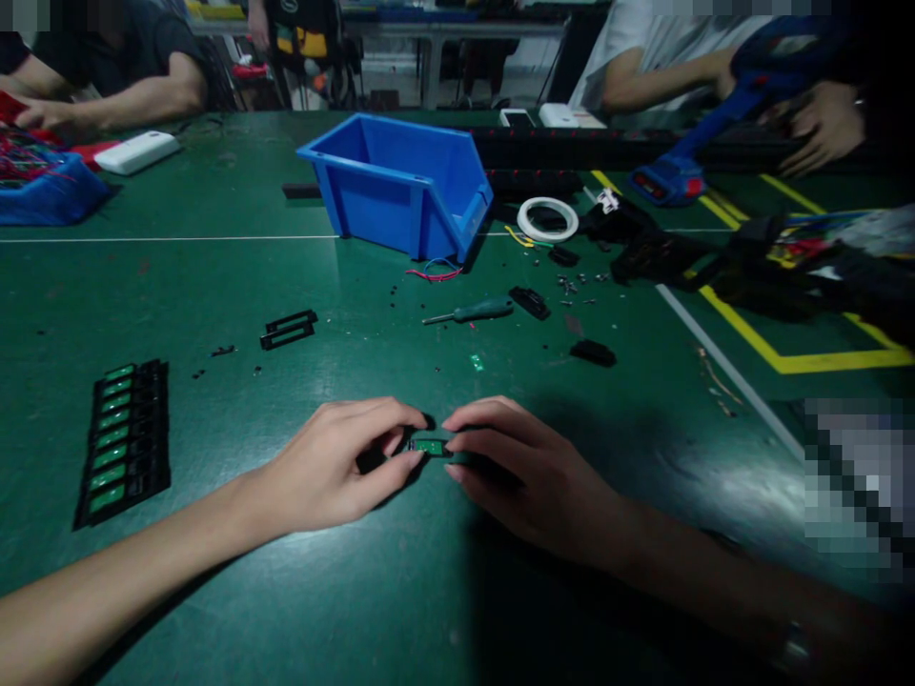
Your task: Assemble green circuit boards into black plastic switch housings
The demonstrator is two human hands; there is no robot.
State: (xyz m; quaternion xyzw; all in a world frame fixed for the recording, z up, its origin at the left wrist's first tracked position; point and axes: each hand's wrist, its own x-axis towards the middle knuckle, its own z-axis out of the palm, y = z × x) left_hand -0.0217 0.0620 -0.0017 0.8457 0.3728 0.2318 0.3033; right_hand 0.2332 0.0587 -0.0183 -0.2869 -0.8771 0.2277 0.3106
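Note:
Between my hands, low over the green table [286, 610], is a small black part with a green circuit board [430, 447] in it. My left hand [343, 457] pinches its left end between thumb and fingers. At the other end, the fingertips of my right hand [521, 467] close on the part's right edge. To the left lies a row of black housings with green boards [129, 438], set side by side. A tiny green board [477, 363] lies just beyond my hands. Two black frames [288, 329] are on the table, farther left.
A blue bin [386, 210] stands at the back, near a white ring [547, 220]. A screwdriver [482, 311], loose screws [568, 285] and black housings [592, 353] lie ahead of my hands. Co-workers sit across the table; a blue power tool [672, 176] is at the right.

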